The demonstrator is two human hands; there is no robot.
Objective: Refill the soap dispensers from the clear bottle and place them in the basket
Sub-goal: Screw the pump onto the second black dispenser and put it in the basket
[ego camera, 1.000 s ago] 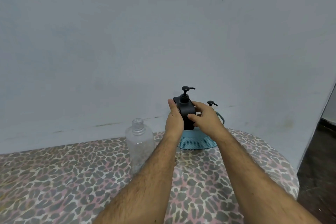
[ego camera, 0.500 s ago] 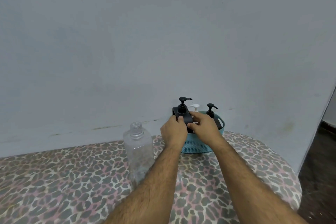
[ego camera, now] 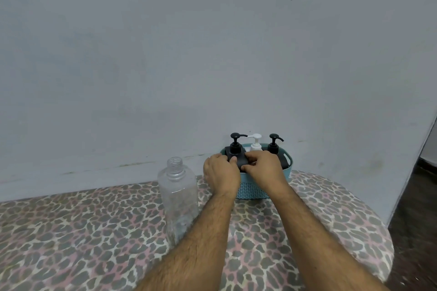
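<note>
We see the leopard-print surface (ego camera: 71, 231) against a grey wall (ego camera: 189, 54). The uncapped clear bottle (ego camera: 178, 198) stands at nine o'clock of the teal basket (ego camera: 250, 190). Our left hand (ego camera: 221, 173) and right hand (ego camera: 264, 168) clasp the black dispenser (ego camera: 236, 152) inside it; a white dispenser (ego camera: 256, 143) and another black one (ego camera: 274, 145) stand at three o'clock.

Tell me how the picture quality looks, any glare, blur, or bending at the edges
Head view: soft, even light with faint shadows and no harsh glare; the clear bottle shows only dull highlights. Wide-angle distortion curves the table edge and tilts the wall corner at right. The hands and dispensers look fairly sharp, slightly soft.
</note>
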